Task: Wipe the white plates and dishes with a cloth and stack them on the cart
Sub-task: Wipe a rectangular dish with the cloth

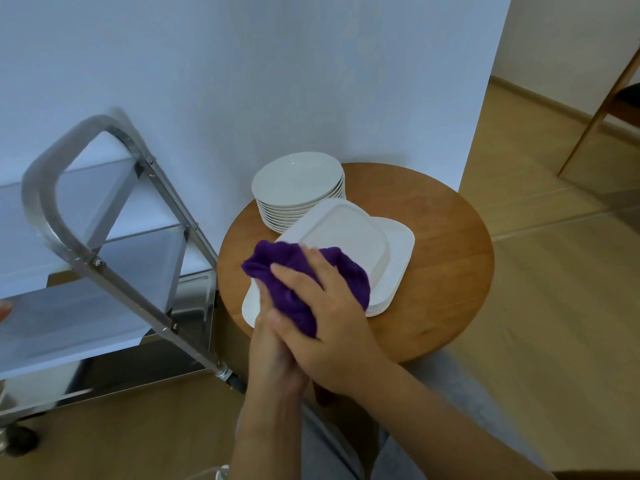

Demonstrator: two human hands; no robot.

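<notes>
Plates and dishes sit on a round wooden table (446, 271) against a white wall (242, 81). At the table's 11 o'clock stands a stack of rounded plates (298, 188), about ten high. Just beside it, toward the centre, lies a stack of square dishes (398, 268), and on top of that stack one dish (343, 237) rests upside down — its flat base faces up and it sits skewed against the ones beneath.

A purple cloth (304, 282) is bunched on the near edge of the upturned dish, at its 7 o'clock. The right hand (332, 323) lies over the cloth with fingers spread and curled down onto it, pressing it against the dish. The left hand (273, 344) is tucked under the right one; its fingers reach toward the dish's near rim below the cloth, but the cloth and the right hand cover them — whether they grip the rim I cannot tell.

At 9 o'clock from the table stands a steel cart (104, 271) with a looped handle and flat shelves. Its corner post is close to the table's edge. The floor (554, 341) is pale wood.
</notes>
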